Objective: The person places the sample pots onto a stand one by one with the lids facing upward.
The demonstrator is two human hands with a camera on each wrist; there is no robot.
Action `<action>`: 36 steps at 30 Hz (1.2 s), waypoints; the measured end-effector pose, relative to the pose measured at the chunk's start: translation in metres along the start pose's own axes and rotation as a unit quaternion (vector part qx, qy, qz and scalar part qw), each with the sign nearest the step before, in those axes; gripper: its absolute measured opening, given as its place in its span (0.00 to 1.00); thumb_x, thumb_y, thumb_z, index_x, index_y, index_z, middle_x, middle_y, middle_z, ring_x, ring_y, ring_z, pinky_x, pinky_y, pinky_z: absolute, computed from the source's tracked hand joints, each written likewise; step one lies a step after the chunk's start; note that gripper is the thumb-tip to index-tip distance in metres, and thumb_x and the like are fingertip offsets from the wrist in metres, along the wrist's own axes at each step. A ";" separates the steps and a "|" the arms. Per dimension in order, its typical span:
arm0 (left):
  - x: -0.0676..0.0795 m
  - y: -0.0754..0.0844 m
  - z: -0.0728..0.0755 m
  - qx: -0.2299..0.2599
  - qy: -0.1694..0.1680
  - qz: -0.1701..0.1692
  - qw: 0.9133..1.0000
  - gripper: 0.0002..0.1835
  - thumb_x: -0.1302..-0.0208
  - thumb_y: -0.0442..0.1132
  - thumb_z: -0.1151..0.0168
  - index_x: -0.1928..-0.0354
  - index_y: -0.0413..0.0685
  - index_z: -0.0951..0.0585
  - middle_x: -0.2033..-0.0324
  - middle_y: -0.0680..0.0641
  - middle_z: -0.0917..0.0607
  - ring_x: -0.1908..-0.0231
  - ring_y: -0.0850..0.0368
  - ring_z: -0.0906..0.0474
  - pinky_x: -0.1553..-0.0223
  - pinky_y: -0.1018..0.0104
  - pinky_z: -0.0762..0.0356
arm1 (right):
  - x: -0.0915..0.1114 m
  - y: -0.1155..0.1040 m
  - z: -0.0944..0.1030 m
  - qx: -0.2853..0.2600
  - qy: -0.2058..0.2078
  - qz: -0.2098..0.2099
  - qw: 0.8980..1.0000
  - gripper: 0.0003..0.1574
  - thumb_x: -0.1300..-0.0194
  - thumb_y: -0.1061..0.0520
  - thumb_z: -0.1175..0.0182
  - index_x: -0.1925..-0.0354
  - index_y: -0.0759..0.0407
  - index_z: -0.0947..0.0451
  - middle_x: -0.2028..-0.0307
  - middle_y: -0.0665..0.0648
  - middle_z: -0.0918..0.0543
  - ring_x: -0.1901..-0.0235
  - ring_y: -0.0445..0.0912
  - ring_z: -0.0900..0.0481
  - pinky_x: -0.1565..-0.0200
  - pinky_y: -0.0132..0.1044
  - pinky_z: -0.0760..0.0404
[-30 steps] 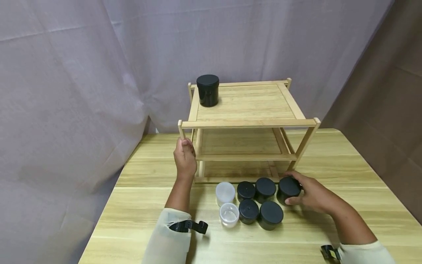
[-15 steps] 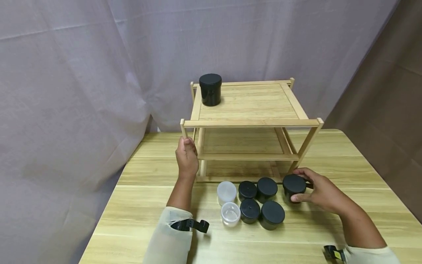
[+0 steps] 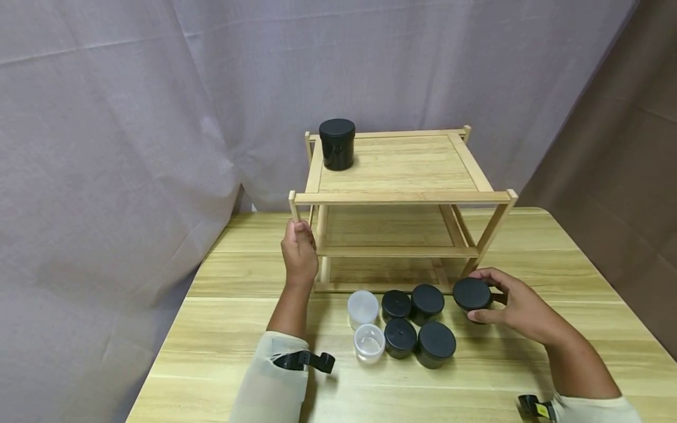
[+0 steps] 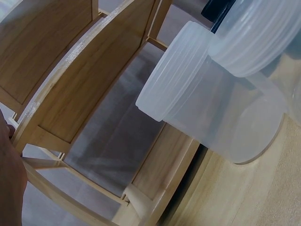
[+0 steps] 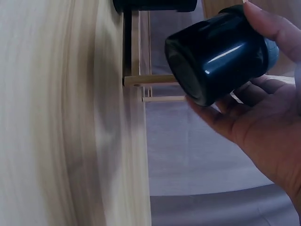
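In the head view my left hand (image 3: 300, 252) grips the front left post (image 3: 294, 207) of a three-tier light wooden rack (image 3: 402, 198). My right hand (image 3: 520, 306) holds a black lidded jar (image 3: 472, 294) by its side, near the rack's front right leg. Seen from the right wrist, this jar (image 5: 221, 56) is raised off the table and its base shows, with the thumb on one side and fingers on the other. Several black jars (image 3: 435, 343) stand left of it, beside a frosted-lidded jar (image 3: 362, 308) and a clear one (image 3: 369, 342).
A taller black jar (image 3: 337, 144) stands on the rack's top shelf (image 3: 407, 161), at the left. The jars on the wooden table (image 3: 222, 352) sit close in front of the rack's bottom rail. A grey curtain (image 3: 158, 117) hangs behind.
My right hand has lifted the black jar and shifted it slightly right, away from the other jars. The left hand stays on the post. The head view has shifted a little.
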State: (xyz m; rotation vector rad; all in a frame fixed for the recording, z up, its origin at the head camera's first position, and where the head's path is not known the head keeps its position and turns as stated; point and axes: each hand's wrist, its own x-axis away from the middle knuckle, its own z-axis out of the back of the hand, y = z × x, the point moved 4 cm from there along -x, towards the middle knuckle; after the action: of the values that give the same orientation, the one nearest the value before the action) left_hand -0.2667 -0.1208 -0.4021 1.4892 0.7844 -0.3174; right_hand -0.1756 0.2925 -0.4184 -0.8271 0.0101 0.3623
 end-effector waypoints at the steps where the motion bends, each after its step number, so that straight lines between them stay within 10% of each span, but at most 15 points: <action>1: 0.000 0.000 0.000 0.001 0.000 0.000 1.000 0.47 0.24 0.76 0.64 0.67 0.30 0.32 0.83 0.59 0.35 0.83 0.68 0.41 0.83 0.76 0.42 | 0.000 0.000 -0.001 -0.008 0.000 0.001 1.000 0.40 0.43 0.60 0.14 0.36 0.61 0.22 0.45 0.57 0.15 0.49 0.30 0.20 0.51 0.27 0.22; 28: 0.002 -0.001 0.000 -0.009 0.007 -0.002 1.000 0.48 0.25 0.77 0.65 0.68 0.31 0.32 0.83 0.60 0.34 0.83 0.68 0.40 0.82 0.77 0.41 | 0.004 -0.004 0.002 -0.115 0.010 0.027 0.993 0.37 0.35 0.72 0.24 0.32 0.70 0.29 0.44 0.39 0.17 0.45 0.29 0.18 0.45 0.17 0.24; 36: 0.001 -0.001 0.000 -0.012 0.006 -0.006 1.000 0.49 0.25 0.77 0.65 0.67 0.29 0.32 0.83 0.59 0.35 0.83 0.69 0.40 0.82 0.77 0.41 | 0.003 -0.013 0.005 -0.200 -0.009 0.072 0.977 0.36 0.36 0.80 0.31 0.33 0.72 0.30 0.42 0.44 0.16 0.42 0.31 0.16 0.40 0.17 0.24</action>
State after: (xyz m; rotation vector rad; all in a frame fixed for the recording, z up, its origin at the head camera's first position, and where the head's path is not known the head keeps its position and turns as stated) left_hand -0.2665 -0.1211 -0.4032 1.4652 0.8032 -0.3072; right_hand -0.1695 0.2893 -0.4058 -1.2261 -0.0213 0.5184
